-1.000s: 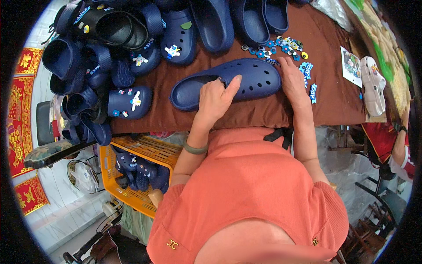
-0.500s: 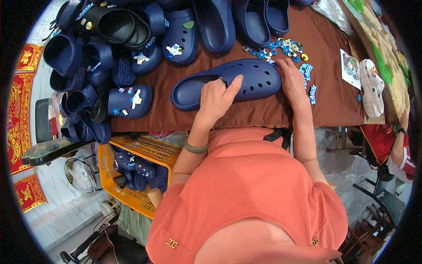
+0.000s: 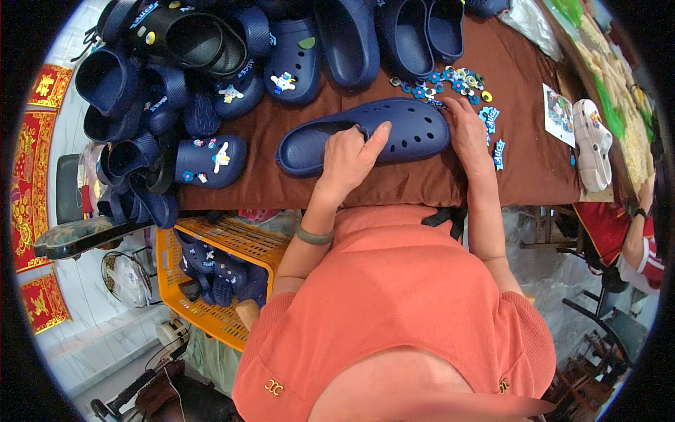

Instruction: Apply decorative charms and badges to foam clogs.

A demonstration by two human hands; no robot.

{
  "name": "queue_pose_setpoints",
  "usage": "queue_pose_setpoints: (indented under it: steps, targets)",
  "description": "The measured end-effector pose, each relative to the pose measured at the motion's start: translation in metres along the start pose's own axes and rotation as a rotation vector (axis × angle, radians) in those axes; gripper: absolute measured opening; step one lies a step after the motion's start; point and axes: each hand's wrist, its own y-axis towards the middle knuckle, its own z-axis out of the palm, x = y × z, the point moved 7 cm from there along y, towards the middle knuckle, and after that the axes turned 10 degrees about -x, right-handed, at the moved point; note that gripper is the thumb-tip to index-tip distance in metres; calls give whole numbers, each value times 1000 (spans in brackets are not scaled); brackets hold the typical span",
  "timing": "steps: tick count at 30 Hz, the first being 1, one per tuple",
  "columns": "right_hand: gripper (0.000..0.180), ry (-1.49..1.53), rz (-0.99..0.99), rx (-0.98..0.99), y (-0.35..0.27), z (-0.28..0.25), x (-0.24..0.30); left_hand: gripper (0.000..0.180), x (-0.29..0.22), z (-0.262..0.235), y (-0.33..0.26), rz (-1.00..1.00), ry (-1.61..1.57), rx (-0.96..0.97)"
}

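Note:
A navy blue clog (image 3: 394,133) dotted with holes lies on its sole across the brown cloth, its toe pointing right. My left hand (image 3: 346,160) grips it at the foot opening, fingers inside and thumb on the upper. At the toe, my right hand (image 3: 469,133) has its fingers bent together beside a heap of small blue, white and yellow shoe charms (image 3: 458,83). Whatever its fingertips hold is too small and covered to make out. Blue lettered charms (image 3: 498,155) lie just right of that hand.
Navy and black clogs (image 3: 211,151), some decorated, crowd the table's left and back. A white clog (image 3: 593,144) and a picture card (image 3: 559,112) lie at the right. An orange crate (image 3: 211,322) of clogs stands below left. Another person's arm (image 3: 636,232) shows far right.
The view has shifted slightly. My left hand keeps its grip on the clog, and my right fingers stay by the toe with barely any movement.

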Motion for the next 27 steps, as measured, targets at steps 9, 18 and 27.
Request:
queue_pose_setpoints:
  steps: [9,18,27]
  targets:
    - [19,-44,-18,17,0,3,-1,63,-1,0,-1,6,19,16]
    - [17,-66,-16,43,-1,5,-1,64,2,2,0,9,-4,14]
    - [19,-97,-11,69,0,3,2,64,-3,-1,-1,43,-23,-21]
